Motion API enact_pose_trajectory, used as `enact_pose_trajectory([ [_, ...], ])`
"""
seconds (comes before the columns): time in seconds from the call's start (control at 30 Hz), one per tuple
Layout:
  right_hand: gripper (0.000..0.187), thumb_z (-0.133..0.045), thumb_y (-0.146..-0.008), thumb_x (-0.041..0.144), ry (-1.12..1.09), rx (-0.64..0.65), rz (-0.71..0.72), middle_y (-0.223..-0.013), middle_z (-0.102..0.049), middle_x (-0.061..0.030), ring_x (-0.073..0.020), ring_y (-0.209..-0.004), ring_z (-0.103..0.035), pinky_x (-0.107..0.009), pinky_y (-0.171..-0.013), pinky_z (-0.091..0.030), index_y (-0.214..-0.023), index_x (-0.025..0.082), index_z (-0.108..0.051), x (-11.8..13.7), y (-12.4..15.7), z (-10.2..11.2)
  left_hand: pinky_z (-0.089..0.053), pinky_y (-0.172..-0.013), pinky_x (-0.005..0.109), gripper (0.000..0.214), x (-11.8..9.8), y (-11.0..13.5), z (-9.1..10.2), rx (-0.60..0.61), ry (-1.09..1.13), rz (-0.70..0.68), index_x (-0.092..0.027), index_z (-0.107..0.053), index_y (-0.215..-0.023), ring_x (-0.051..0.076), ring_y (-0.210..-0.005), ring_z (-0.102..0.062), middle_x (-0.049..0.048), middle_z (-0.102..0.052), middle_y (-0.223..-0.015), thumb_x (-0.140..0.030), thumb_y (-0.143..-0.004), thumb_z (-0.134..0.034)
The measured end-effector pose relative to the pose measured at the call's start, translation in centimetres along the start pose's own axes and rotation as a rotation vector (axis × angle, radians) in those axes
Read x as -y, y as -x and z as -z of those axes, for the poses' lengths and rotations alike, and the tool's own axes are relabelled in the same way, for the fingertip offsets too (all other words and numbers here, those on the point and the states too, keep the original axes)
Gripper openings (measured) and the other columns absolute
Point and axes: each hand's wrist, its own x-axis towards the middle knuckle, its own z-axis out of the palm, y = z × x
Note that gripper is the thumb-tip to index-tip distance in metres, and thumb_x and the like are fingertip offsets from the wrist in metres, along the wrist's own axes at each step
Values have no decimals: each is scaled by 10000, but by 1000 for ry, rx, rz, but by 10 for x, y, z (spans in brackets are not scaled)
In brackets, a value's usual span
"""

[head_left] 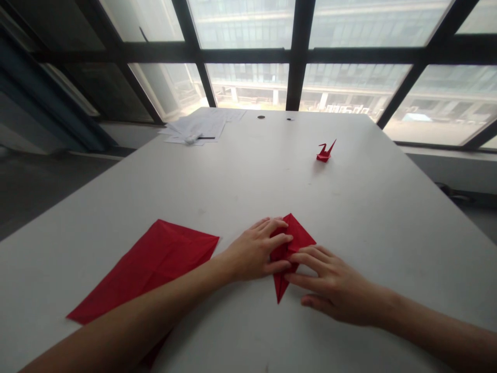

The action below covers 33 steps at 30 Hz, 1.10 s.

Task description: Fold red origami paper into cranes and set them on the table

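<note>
A folded piece of red origami paper [298, 231] lies on the white table, one point toward the window and a narrow point toward me. My left hand [256, 251] rests on its left side with fingers spread over the paper. From the right, my right hand [334, 282] touches the paper's lower right part with outstretched fingertips, its thumb lying off the paper. Both hands cover part of the folds. Under and beside my left forearm is a larger red sheet [151, 259] with crease lines, partly hidden by the arm.
On the white table [240, 181], a red paper crane [323, 155] stands toward the far right. White papers [202, 124] lie at the far left with a dark pen-like stick [205, 138] on them. A dark round disc [261, 117] is near the far edge, before large windows.
</note>
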Motion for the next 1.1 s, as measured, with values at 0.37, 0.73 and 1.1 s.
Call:
enact_pose_trajectory([
  [0.37,465,-566,-956,403,101,-27,-40,-1488,-490,-108,-297,-1386,-421,-564,-1156,-300,-1400,271,-527,-31,5,7,-370,-1161,417,319,-4,9,15,123,97,-307,-219,-613,-1255,251,-1289,-520,98,-623,-1275,-322,-957,-561],
  [0.73,402,-589,-944,408,63,-21,27,-1539,-425,-69,-287,-1404,-381,-549,-1181,-259,-1330,296,-592,-30,5,8,-424,-1110,417,300,1,9,15,145,129,-318,-251,-629,-1249,255,-1236,-561,108,-609,-1241,-298,-965,-545],
  [1.1,471,-585,-937,460,103,48,-23,-1549,-409,-70,-307,-1434,-329,-564,-1175,-245,-1385,321,-542,-32,6,4,-398,-1137,413,302,-2,7,17,174,67,-334,-238,-631,-1254,253,-1301,-511,113,-591,-1285,-297,-982,-513],
])
